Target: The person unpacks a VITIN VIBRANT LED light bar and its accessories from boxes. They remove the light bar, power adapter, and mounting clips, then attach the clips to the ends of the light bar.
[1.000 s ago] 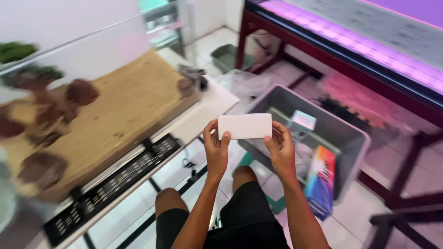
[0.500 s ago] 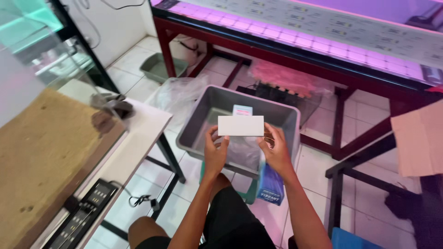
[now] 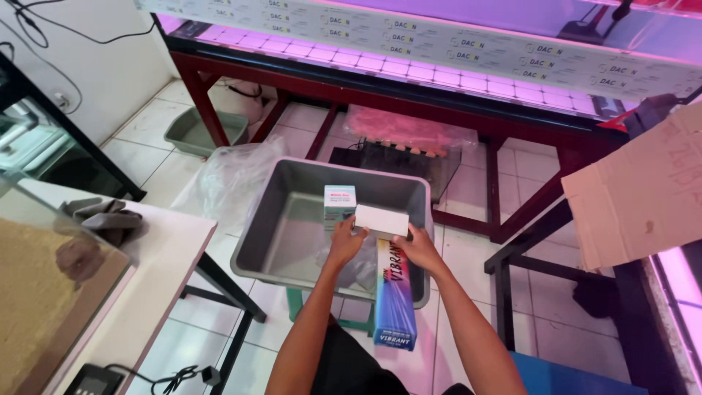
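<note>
We see two bare forearms with no sleeves, watch or rings, ending in the left hand (image 3: 346, 243) and right hand (image 3: 418, 249). Below them we make out dark, black-looking shorts (image 3: 351, 366) of plain fabric.

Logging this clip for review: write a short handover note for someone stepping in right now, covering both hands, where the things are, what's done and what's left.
Left hand: grip on the left end of the white box.
Right hand: grip on its right end.
The box is held flat over the grey tub, not resting in it.
In the tub: a small upright carton just left of the white box, and a long blue box leaning over the near rim.
Done: the white box is over the tub.
Left: it is not yet set down or released.
</note>
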